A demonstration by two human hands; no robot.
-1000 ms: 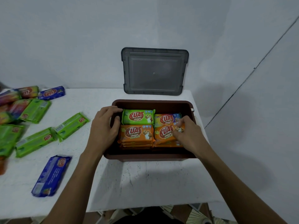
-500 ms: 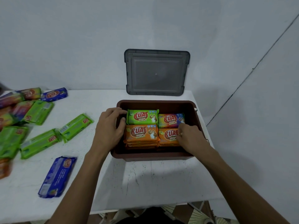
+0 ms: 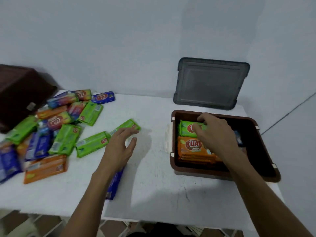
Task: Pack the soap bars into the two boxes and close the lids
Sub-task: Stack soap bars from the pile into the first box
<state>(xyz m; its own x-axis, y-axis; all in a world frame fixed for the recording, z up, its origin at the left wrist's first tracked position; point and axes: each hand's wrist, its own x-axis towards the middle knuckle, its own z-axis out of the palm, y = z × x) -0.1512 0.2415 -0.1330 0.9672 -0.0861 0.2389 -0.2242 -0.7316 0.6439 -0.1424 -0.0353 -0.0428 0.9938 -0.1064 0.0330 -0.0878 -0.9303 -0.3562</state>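
Head view: left hand (image 3: 122, 144) released, fingers spread over a loose green soap bar (image 3: 127, 125) on the desk (image 3: 153, 185), right hand (image 3: 215, 134) inside the open brown box (image 3: 201, 171), fingers bent onto a packed green bar (image 3: 186, 130) (grip not determinable), orange bars (image 3: 191, 148) stacked in front of it, grey lid (image 3: 211, 83) propped against the wall behind, soap bar pile (image 3: 56, 127) at left.

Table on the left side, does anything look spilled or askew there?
Yes. The dark brown box sits tilted at the far left, and soap bars lie in a jumbled heap beside it, overlapping at mixed angles.
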